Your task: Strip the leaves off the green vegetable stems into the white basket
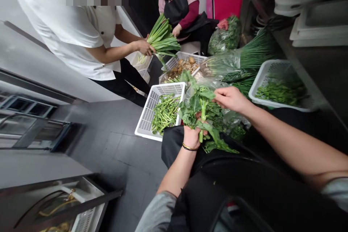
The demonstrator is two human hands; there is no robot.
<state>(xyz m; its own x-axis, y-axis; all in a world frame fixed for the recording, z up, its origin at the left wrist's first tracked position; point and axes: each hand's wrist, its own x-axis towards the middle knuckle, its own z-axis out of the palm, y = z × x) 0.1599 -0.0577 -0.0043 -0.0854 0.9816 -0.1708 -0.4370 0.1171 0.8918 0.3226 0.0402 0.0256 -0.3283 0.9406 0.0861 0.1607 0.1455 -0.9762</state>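
Observation:
My left hand [192, 137] is closed around the lower part of a leafy green stalk [203, 108], which looks like Chinese broccoli and stands roughly upright above my lap. At its top, my right hand [231, 98] pinches the edge of a leaf [207, 93] between thumb and fingers. More loose leaves [217, 140] hang below and beside my left hand. Just beyond it sits a white slotted basket [141, 121] with trimmed green stems [166, 113] inside. Behind my hands, a clear plastic bag with more greens is partly hidden.
At the upper left, a standing person [108, 43] holds a bunch of green stalks [164, 38]. Another person [187, 3] sits behind a basket [201, 58] of brown vegetables. Bagged long greens [239, 59] and a white tub [254, 88] lie to the right.

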